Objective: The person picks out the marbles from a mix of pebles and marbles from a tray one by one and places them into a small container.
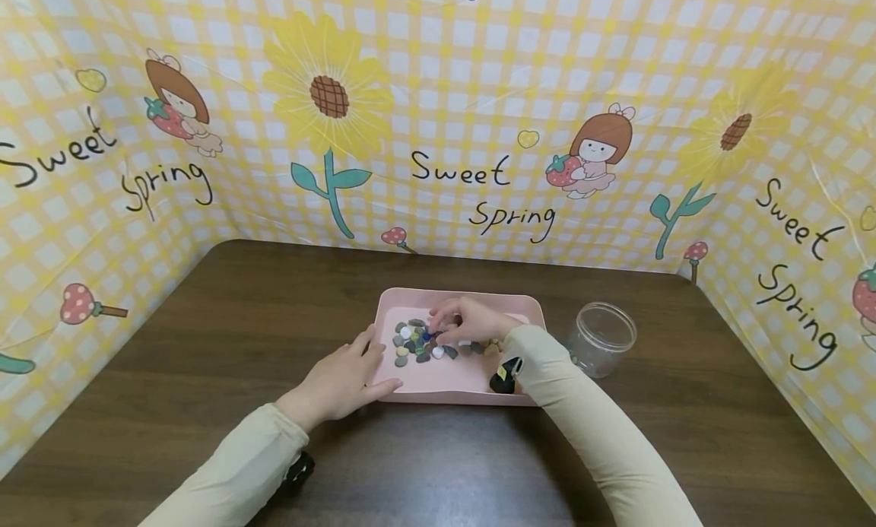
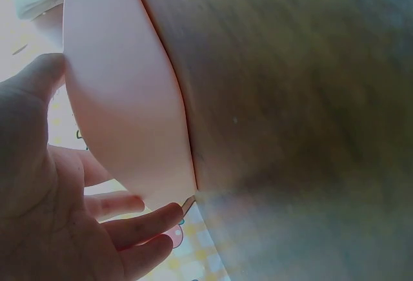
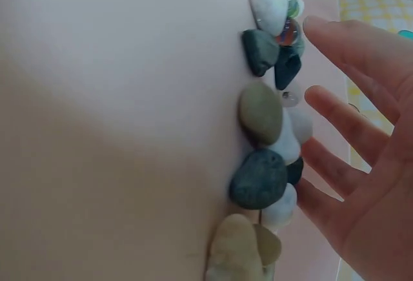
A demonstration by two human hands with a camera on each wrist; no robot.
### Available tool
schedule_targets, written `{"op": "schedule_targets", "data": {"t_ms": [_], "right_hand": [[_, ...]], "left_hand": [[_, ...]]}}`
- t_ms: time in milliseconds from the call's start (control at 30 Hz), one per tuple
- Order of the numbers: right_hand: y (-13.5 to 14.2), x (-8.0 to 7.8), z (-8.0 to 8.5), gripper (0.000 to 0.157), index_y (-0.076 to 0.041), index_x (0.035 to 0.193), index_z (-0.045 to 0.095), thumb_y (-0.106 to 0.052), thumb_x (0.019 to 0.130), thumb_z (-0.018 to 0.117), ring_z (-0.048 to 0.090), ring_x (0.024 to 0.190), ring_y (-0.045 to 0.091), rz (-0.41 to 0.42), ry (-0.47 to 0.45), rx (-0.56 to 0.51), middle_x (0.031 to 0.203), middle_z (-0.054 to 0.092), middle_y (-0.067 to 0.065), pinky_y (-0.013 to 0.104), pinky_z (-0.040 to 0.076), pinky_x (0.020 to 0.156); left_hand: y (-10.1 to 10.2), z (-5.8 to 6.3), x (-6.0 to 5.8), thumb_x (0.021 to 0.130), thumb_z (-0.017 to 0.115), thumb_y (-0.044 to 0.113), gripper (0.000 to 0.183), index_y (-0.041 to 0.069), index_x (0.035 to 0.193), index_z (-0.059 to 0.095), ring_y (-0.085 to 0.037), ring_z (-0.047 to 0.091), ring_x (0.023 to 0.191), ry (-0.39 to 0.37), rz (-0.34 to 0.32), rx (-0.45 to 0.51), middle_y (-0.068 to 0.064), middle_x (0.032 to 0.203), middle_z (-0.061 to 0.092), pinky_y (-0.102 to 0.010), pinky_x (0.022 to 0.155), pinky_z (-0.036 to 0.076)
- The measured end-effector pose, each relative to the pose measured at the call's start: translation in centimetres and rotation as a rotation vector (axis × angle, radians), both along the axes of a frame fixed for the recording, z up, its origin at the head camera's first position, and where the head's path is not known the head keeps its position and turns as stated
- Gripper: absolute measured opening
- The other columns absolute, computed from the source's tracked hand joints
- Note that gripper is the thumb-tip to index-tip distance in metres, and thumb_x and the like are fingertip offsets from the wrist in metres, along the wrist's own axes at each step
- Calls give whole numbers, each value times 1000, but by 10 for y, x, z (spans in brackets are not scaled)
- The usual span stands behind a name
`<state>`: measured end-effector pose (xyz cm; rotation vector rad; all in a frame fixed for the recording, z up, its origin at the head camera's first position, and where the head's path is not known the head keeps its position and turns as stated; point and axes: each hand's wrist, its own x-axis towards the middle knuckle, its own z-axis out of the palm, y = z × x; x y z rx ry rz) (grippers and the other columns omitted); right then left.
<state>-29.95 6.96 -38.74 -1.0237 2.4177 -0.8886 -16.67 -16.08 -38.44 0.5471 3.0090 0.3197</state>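
Observation:
A pink tray [image 1: 445, 379] lies on the table with pebbles [image 1: 401, 361] in grey, white, tan and dark shades spread across it. My left hand [image 1: 338, 379] rests against the tray's left end, its thumb touching the rim and its fingers extended along the outside. Over the pebbles reaches my right hand [image 1: 472, 322], fingers spread and slightly bent. In the right wrist view, glass marbles [image 3: 288, 33] lie among the stones near the fingertips, and nothing is seen held between them. Part of the pebble row is hidden behind the right hand in the head view.
A clear jar [image 1: 602, 341] without a lid stands just right of the tray, partly behind the right sleeve. Dark wooden table [image 1: 205, 344] surrounds the tray. A yellow checked cloth [image 1: 452, 93] hangs behind and on both sides.

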Motion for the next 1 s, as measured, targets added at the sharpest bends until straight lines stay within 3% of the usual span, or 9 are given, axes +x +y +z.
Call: {"op": "schedule_targets", "data": {"t_ms": [233, 467, 767, 1000], "right_hand": [[-2, -1, -3, 11, -10, 94, 72, -12, 82, 70, 47, 127, 26, 44, 30, 20, 134, 54, 13, 34, 40, 99], [-3, -2, -6, 11, -10, 93, 72, -13, 83, 69, 49, 126, 25, 41, 67, 46, 132, 55, 13, 28, 40, 92], [-4, -2, -6, 8, -11, 91, 72, -13, 84, 68, 48, 127, 26, 17, 36, 51, 134, 54, 12, 41, 38, 105], [0, -3, -3, 8, -12, 91, 72, -16, 85, 68, 48, 127, 25, 32, 70, 10, 136, 53, 12, 35, 43, 99]], "left_hand": [[0, 1, 0, 89, 47, 58, 74, -2, 132, 49, -43, 49, 122, -3, 4, -2, -26, 148, 30, -53, 98, 43], [0, 1, -1, 89, 47, 59, 75, -2, 132, 49, -43, 49, 123, -1, 1, -7, -26, 148, 30, -53, 99, 43], [1, -1, -2, 88, 47, 59, 75, -2, 133, 49, -43, 48, 123, -11, 7, -6, -26, 149, 29, -53, 98, 43], [1, 0, -1, 88, 48, 58, 74, -2, 132, 50, -43, 49, 122, -2, 7, -7, -26, 149, 30, -53, 98, 43]]}}
